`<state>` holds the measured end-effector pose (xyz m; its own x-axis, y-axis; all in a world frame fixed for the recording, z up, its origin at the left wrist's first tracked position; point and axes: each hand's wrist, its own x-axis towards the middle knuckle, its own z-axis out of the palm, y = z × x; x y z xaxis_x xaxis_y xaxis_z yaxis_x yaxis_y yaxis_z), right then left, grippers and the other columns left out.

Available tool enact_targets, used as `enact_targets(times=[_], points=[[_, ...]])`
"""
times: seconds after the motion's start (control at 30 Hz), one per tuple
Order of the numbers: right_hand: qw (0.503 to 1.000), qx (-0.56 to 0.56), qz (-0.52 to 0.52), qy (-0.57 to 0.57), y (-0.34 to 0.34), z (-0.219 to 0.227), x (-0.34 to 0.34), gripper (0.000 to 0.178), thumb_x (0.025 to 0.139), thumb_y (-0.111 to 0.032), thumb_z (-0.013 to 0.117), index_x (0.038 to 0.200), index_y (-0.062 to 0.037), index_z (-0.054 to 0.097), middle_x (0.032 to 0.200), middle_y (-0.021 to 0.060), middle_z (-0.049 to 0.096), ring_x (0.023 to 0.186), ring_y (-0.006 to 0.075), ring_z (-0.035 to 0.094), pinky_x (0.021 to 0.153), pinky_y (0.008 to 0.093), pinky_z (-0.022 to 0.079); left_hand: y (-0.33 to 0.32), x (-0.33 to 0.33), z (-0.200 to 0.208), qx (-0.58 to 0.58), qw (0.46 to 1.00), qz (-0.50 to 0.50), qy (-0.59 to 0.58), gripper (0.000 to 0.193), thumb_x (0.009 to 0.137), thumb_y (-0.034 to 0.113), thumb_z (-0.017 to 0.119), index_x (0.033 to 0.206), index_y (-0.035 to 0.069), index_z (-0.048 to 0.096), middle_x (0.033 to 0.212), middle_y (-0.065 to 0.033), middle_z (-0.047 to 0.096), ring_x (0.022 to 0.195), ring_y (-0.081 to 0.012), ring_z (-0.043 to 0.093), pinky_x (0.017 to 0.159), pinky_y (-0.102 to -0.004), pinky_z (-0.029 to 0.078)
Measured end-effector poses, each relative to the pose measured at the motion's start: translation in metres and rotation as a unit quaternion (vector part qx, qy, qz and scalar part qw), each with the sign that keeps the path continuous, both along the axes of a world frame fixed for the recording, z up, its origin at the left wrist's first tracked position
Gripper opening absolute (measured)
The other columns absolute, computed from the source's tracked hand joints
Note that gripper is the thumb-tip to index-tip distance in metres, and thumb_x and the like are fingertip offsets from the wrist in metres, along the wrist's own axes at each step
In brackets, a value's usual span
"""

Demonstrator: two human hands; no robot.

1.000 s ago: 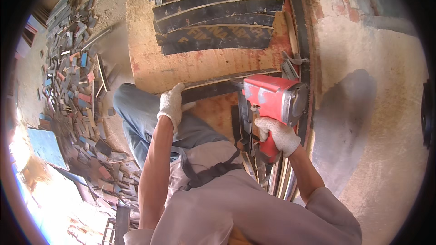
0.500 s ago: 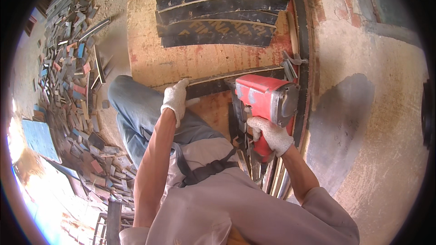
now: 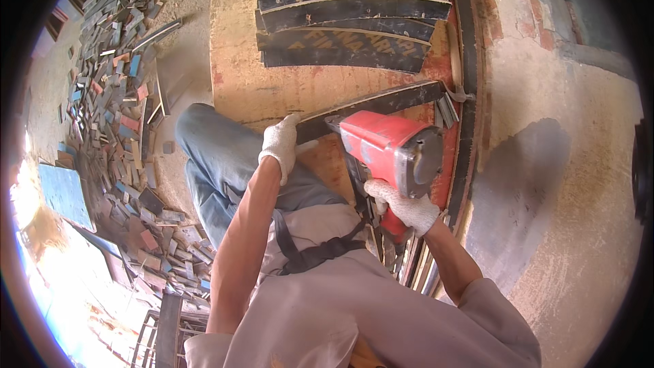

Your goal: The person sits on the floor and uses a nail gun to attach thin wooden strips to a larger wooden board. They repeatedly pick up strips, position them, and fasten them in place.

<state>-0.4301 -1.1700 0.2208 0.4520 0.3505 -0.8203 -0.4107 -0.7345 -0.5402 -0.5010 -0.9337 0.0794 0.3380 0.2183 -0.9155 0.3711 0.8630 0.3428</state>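
Observation:
My gloved left hand is closed on the left end of a curved, black-faced plywood strip. The strip slants up to the right across a wooden work surface. My gloved right hand is wrapped around the grip of a red nail gun. Its nose points left and lies over the near edge of the strip; whether the two touch I cannot tell. Close to the strip's right end lie grey nail strips and a hammer.
Several curved black plywood pieces are stacked at the far side. A long dark rail borders the right edge, beside a worn wall. Offcuts litter the floor at left, near a blue board.
The view has shifted slightly. The nail gun has moved left and turned, bringing its nose over the strip. The strip's right end has swung away from me, while my left hand keeps its hold.

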Motion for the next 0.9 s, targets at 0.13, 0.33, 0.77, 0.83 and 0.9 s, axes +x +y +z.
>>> enact_targets(times=[0.13,0.33,0.77,0.83,0.9], points=[[0.995,0.017,0.082,-0.049,-0.003,-0.021,0.000,0.035,0.096,-0.034,0.079,0.114,-0.0066,0.067,0.086,0.0015,0.069,0.070,0.0122,0.063,0.065,0.0368,0.052,0.000,-0.004,-0.010,-0.007,1.000,-0.006,-0.003,0.039,0.105,0.022,0.061,0.137,-0.001,0.062,0.130,-0.0118,0.065,0.111,-0.0245,0.065,0.082,-0.0364,0.068],[0.992,-0.013,0.117,-0.045,-0.004,-0.031,0.000,0.051,0.097,-0.039,0.076,0.134,-0.0062,0.062,0.122,0.0126,0.068,0.113,0.0277,0.064,0.101,0.0465,0.049,-0.002,-0.011,-0.043,0.034,0.998,-0.049,0.026,0.039,0.104,0.023,0.061,0.135,-0.001,0.064,0.130,-0.0115,0.065,0.112,-0.0239,0.065,0.080,-0.0358,0.068],[0.967,0.064,0.187,-0.164,-0.005,-0.043,-0.009,0.049,0.098,-0.040,0.075,0.130,-0.0060,0.064,0.122,0.0117,0.069,0.115,0.0268,0.064,0.103,0.0448,0.049,-0.004,-0.011,-0.044,0.036,0.997,-0.053,0.045,0.037,0.104,0.022,0.062,0.133,0.000,0.065,0.124,-0.0114,0.069,0.108,-0.0237,0.070,0.080,-0.0415,0.067],[0.948,0.114,0.161,-0.249,-0.005,-0.038,-0.012,0.039,0.099,-0.037,0.075,0.119,-0.0050,0.067,0.101,0.0075,0.072,0.092,0.0217,0.068,0.085,0.0422,0.054,-0.004,-0.013,-0.042,0.044,0.998,-0.050,0.015,0.037,0.104,0.022,0.062,0.134,0.001,0.064,0.126,-0.0111,0.069,0.109,-0.0239,0.070,0.080,-0.0418,0.067],[0.986,0.046,0.115,-0.108,-0.006,-0.016,-0.002,0.034,0.099,-0.035,0.076,0.112,-0.0054,0.068,0.088,0.0041,0.070,0.076,0.0174,0.065,0.071,0.0388,0.053,-0.001,-0.019,-0.043,0.046,0.998,-0.047,-0.009,0.037,0.104,0.023,0.061,0.135,0.003,0.064,0.128,-0.0104,0.070,0.109,-0.0241,0.070,0.080,-0.0415,0.067]])
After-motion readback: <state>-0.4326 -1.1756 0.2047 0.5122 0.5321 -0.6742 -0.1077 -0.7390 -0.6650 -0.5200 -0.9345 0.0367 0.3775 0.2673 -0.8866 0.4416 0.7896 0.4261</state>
